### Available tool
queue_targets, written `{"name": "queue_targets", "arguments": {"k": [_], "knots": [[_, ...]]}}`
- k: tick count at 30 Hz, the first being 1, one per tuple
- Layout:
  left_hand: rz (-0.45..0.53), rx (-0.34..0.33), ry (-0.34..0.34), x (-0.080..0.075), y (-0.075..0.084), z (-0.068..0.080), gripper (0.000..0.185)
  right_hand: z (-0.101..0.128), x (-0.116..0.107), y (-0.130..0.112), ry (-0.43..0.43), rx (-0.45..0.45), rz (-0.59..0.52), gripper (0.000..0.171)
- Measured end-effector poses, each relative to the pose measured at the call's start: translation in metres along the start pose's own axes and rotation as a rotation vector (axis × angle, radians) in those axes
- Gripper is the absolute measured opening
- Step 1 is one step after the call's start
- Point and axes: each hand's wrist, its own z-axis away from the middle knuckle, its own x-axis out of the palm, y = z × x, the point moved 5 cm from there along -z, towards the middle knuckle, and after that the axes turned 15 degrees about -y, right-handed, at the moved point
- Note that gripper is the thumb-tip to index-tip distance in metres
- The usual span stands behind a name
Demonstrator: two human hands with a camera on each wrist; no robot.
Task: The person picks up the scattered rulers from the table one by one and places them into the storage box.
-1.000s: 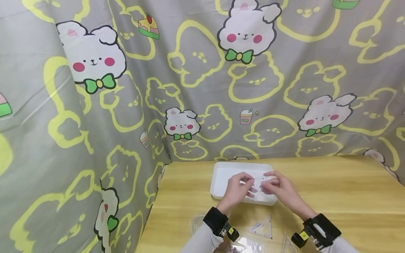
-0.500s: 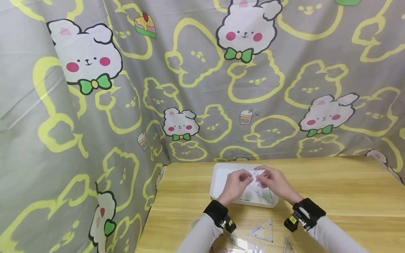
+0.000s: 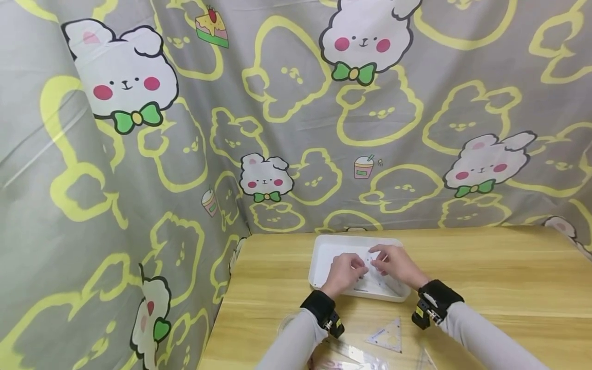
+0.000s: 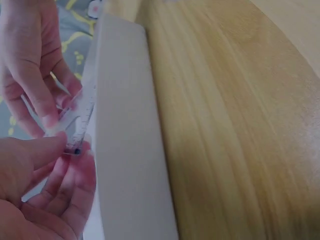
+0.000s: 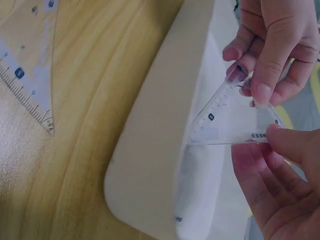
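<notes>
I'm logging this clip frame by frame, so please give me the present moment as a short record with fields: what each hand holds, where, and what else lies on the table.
held item: clear triangle ruler, tilted, over the white tray
left hand: pinches one corner of the ruler
right hand: pinches the ruler's other end
tray: on the wooden table, by the cartoon-rabbit cloth
near edge of table: second triangle ruler lying flat, more clear rulers beside it, partly cut off
wrists: black bands with cameras

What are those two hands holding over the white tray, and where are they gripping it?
A clear plastic set square. The left hand and right hand each pinch it by a corner, over the white tray.
</notes>
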Motion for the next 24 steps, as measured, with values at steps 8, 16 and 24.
{"name": "queue_targets", "arguments": {"k": [8, 16, 24], "knots": [[-0.186, -0.110, -0.017, 0.012, -0.006, -0.003, 0.015, -0.006, 0.011, 0.013, -0.015, -0.039, 0.090, 0.025], [-0.215, -0.143, -0.087, 0.016, -0.003, -0.005, 0.030, -0.008, 0.014, 0.020, -0.038, 0.005, 0.122, 0.027], [-0.217, -0.163, -0.094, 0.025, -0.003, -0.003, 0.034, 0.001, 0.014, 0.026, 0.002, 0.064, 0.185, 0.024]]}}
